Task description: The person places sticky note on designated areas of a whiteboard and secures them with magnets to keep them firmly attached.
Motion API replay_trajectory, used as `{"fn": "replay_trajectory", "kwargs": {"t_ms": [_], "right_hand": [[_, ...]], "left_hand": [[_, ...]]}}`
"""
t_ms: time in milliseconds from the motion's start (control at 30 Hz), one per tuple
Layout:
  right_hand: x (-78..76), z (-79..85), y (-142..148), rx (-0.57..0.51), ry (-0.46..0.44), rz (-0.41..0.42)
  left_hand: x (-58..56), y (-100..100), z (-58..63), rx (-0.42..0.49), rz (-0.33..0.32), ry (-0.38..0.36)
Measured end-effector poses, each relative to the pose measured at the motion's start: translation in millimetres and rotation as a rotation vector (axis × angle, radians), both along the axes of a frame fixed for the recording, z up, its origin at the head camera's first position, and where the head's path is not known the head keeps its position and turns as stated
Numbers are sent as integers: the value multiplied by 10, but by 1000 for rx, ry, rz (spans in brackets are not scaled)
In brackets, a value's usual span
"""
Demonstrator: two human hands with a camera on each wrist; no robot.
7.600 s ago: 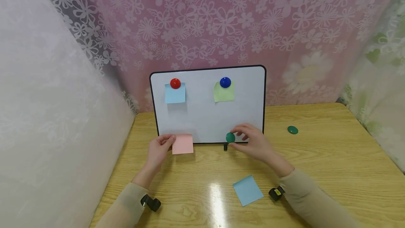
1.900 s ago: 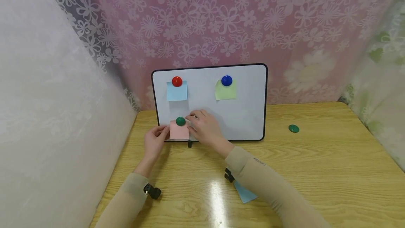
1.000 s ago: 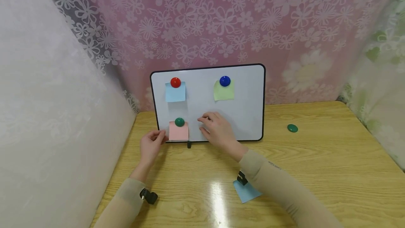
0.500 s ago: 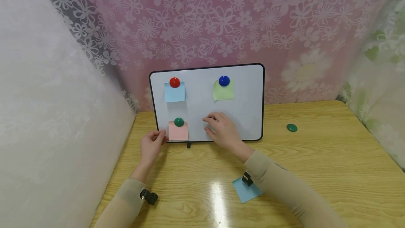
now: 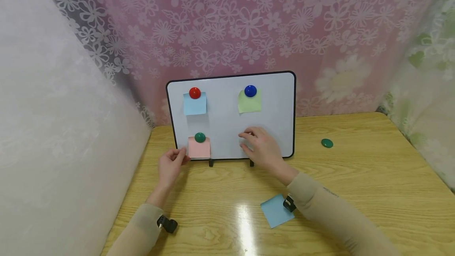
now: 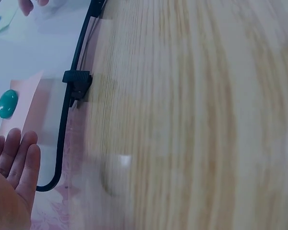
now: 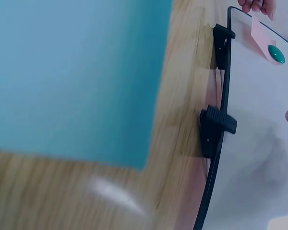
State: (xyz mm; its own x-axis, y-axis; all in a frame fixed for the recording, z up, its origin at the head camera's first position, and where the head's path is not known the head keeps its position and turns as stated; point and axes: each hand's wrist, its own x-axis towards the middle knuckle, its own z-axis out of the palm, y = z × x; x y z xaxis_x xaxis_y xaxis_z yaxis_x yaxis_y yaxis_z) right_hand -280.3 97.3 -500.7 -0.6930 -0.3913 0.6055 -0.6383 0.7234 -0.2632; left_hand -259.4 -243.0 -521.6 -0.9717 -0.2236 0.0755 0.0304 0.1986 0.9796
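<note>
A whiteboard (image 5: 227, 129) stands upright with a pink sticky note (image 5: 199, 148) at its lower left, under a green magnet (image 5: 200, 137). My left hand (image 5: 171, 165) is at the note's lower left edge; in the left wrist view its fingers (image 6: 25, 158) look straight, and I cannot tell whether they touch the paper. My right hand (image 5: 262, 148) is in front of the board's lower right half, fingers loosely bent and holding nothing. Above, a red magnet (image 5: 194, 93) holds a blue note (image 5: 194, 105), and a blue magnet (image 5: 250, 91) holds a green note (image 5: 249, 102).
Another blue sticky note (image 5: 276, 211) lies on the wooden table (image 5: 355, 185), partly under the right wrist camera (image 5: 289, 203). A second green magnet (image 5: 327, 143) lies right of the board. Black clip feet (image 7: 216, 127) support the board. A patterned pink curtain (image 5: 227, 23) hangs behind.
The green magnet and pink note, earlier held in my right and left hands, are now on the board. My right hand has let go of the magnet and moved right; my left has shifted slightly left.
</note>
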Motion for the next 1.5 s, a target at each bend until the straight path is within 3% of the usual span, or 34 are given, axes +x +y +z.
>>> {"fn": "replay_trajectory", "kwargs": {"t_ms": [967, 1267, 1500], "right_hand": [[95, -69, 611, -67, 65, -46], [129, -101, 834, -87, 47, -73], [200, -96, 981, -64, -50, -120]], "left_hand": [[73, 168, 13, 52, -98, 11], [98, 262, 25, 39, -140, 23], [109, 324, 46, 27, -173, 29]]}}
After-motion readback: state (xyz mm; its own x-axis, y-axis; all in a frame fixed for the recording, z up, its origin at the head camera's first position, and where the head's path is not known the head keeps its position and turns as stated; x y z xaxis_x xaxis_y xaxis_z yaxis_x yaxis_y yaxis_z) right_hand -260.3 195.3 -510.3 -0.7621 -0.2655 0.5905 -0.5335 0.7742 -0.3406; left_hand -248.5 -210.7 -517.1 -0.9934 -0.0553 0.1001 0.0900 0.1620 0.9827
